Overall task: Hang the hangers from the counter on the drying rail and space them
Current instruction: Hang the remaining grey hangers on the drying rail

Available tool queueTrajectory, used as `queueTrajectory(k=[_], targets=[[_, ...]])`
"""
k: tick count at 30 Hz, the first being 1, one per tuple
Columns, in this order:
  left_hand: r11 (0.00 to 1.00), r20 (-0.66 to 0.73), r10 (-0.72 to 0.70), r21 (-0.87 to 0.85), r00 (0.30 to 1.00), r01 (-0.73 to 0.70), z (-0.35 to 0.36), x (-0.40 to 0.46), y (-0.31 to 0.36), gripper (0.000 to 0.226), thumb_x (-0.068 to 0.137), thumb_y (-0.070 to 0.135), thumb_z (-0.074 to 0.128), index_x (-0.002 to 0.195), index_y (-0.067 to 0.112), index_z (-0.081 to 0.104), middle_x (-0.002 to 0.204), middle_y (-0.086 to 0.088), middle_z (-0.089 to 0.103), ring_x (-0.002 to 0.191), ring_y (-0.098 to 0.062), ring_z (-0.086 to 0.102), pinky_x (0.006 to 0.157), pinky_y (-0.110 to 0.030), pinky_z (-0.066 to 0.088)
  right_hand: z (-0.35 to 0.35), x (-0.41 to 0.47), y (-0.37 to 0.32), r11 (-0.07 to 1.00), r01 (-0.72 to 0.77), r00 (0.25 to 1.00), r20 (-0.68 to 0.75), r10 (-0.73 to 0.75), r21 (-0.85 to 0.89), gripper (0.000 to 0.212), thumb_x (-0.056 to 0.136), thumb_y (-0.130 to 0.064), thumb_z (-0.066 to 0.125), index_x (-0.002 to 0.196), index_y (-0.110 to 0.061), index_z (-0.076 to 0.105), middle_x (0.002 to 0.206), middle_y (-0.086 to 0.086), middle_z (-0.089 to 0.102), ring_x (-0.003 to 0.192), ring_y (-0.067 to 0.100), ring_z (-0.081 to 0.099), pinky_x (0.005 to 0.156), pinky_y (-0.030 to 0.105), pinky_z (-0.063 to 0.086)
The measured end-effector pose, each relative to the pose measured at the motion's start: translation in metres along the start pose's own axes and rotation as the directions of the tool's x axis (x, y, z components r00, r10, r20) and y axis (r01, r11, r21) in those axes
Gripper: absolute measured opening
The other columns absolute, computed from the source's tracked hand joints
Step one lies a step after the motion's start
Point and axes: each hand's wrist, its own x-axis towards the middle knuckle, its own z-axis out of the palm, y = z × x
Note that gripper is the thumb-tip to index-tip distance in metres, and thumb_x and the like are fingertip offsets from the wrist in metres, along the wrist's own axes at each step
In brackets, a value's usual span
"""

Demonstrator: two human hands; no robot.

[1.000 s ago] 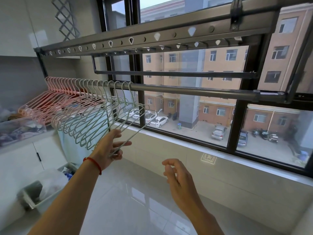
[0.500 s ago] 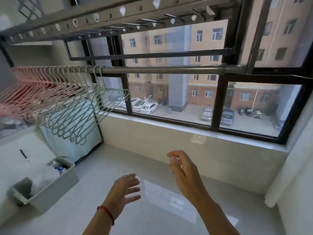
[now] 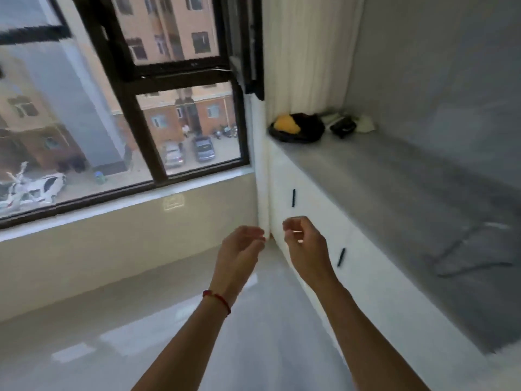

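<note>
Gone from view now are the drying rail and its row of hung hangers, as the head swings right toward the grey desk (image 3: 394, 176) along the wall. Left hand (image 3: 239, 252) has let go of the hanger it held a second ago and floats empty over the floor, fingers loosely curled, holding nothing. Right hand (image 3: 306, 244) hangs just beside it, apart, fingers (image 3: 290, 222) relaxed and bent, empty too. On the desk lies one grey hanger (image 3: 468, 252), flat, at the near right end, blurred by the motion. Far back on the same desk sits a black bag with something yellow (image 3: 294, 127) on it, plus a small dark object (image 3: 342, 127) beside it. White cabinet doors (image 3: 315, 210) run below; the window (image 3: 121, 114) fills the left.
</note>
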Motion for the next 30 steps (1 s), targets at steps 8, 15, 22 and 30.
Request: queueTrajectory(k=[8, 15, 22, 30], targets=[[0.994, 0.428, 0.009, 0.092, 0.904, -0.054, 0.181, 0.022, 0.029, 0.022, 0.094, 0.015, 0.060, 0.108, 0.029, 0.069, 0.099, 0.002, 0.075, 0.092, -0.017, 0.070, 0.084, -0.037, 0.060, -0.223, 0.035, 0.128, 0.676, -0.735, 0.444, -0.716, 0.539, 0.053, 0.050, 0.091, -0.027, 0.060, 0.131, 0.001, 0.052, 0.135, 0.025, 0.052, 0.125, 0.041, 0.049, 0.101, 0.045, 0.042], [0.989, 0.444, -0.059, 0.148, 0.894, -0.008, 0.211, 0.027, 0.018, 0.023, 0.095, 0.015, 0.059, 0.109, 0.030, 0.067, 0.095, 0.002, 0.072, 0.089, -0.017, 0.068, 0.085, -0.038, 0.060, -0.220, 0.044, 0.190, 0.464, -0.885, 0.243, -0.805, 0.542, 0.045, 0.076, 0.082, -0.033, 0.075, 0.132, 0.012, 0.041, 0.140, 0.034, 0.038, 0.119, 0.049, 0.045, 0.100, 0.051, 0.040], [0.987, 0.343, -0.090, 0.154, 0.935, 0.039, 0.185, 0.037, 0.008, 0.022, 0.095, 0.015, 0.060, 0.110, 0.029, 0.067, 0.102, 0.000, 0.075, 0.096, -0.022, 0.070, 0.087, -0.046, 0.061, -0.240, 0.053, 0.193, 0.383, -0.924, 0.232, -0.814, 0.532, -0.013, 0.039, 0.089, -0.007, 0.060, 0.122, 0.013, 0.053, 0.125, 0.032, 0.053, 0.107, 0.045, 0.058, 0.087, 0.051, 0.053], [0.984, 0.381, -0.098, 0.177, 0.919, 0.031, 0.173, 0.036, 0.008, 0.023, 0.094, 0.019, 0.057, 0.108, 0.035, 0.067, 0.104, 0.004, 0.075, 0.098, -0.019, 0.070, 0.092, -0.047, 0.060, -0.215, 0.039, 0.160, 0.705, -0.668, 0.494, -0.566, 0.660, 0.239, 0.010, 0.080, -0.001, 0.066, 0.077, 0.008, 0.071, 0.075, 0.019, 0.070, 0.058, 0.026, 0.067, 0.053, 0.028, 0.055]])
